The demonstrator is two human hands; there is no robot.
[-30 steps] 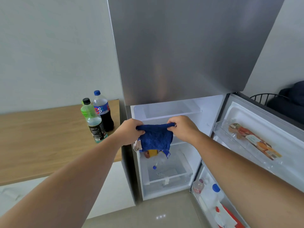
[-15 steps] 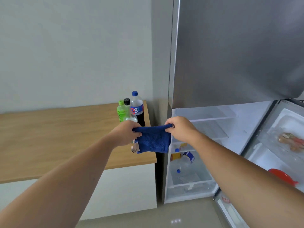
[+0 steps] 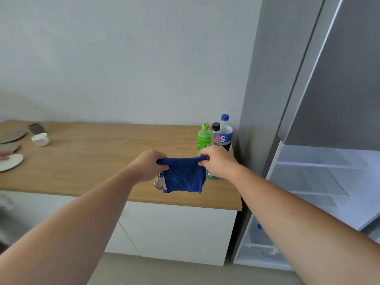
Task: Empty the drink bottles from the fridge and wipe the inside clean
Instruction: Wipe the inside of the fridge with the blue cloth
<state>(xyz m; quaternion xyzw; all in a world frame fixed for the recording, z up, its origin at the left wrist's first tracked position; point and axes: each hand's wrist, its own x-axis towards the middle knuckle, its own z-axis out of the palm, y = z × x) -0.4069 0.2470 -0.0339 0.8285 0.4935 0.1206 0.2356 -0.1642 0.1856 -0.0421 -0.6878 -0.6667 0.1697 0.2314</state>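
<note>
A blue cloth (image 3: 184, 175) hangs folded between my two hands over the wooden counter (image 3: 98, 161). My left hand (image 3: 148, 164) pinches its left top corner and my right hand (image 3: 218, 161) pinches its right top corner. A paper label sticks out at the cloth's lower left. Three drink bottles stand at the counter's right end: a green one (image 3: 204, 136), a black-capped one (image 3: 216, 128) and a blue-capped cola bottle (image 3: 225, 133). The open fridge (image 3: 320, 177) is at the right, its glass shelves bare. A blue-capped bottle (image 3: 259, 231) lies in its bottom drawer.
Plates (image 3: 10, 161), a white bowl (image 3: 40, 139) and a dark cup (image 3: 36, 128) sit at the counter's far left. White cabinet doors (image 3: 176, 231) are below the counter. The grey freezer door (image 3: 339, 75) fills the upper right.
My view has swung left from the fridge interior to the counter. Both hands still hold the blue cloth stretched between them, now over the counter beside the bottles.
</note>
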